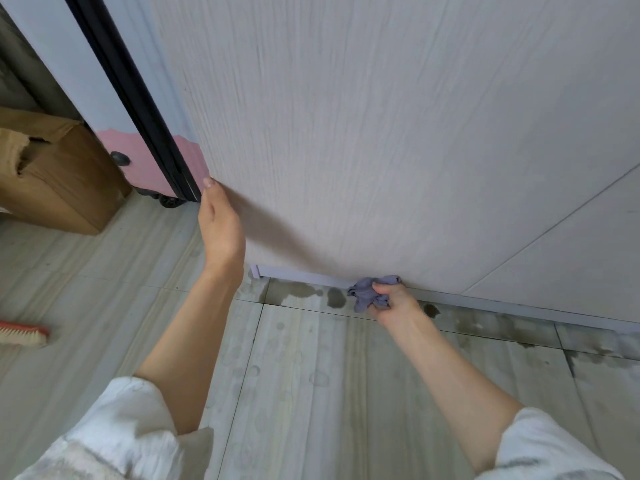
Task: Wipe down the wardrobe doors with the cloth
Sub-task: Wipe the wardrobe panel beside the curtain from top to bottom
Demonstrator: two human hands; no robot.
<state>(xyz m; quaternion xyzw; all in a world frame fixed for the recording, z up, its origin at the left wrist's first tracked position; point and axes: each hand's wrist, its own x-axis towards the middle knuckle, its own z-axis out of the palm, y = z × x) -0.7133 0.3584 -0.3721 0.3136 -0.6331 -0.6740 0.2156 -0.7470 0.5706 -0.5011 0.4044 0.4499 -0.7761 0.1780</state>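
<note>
A pale wood-grain wardrobe door (pixel 363 133) fills the upper half of the head view. Down at its bottom edge, my right hand (pixel 393 303) grips a bunched grey-blue cloth (pixel 372 292) and holds it against the door just above the floor. My left hand (pixel 220 223) is at the door's left edge with straight fingers, the thumb up near the edge; the fingertips are hidden behind the edge. A second door panel (pixel 571 244) adjoins at the right.
A pink-and-white sliding panel with a black frame (pixel 138 109) stands left of the wardrobe. A brown cardboard box (pixel 59 174) sits at far left. A red brush (pixel 24 336) lies on the tiled floor. Wet patches (pixel 311 292) mark the floor along the plinth.
</note>
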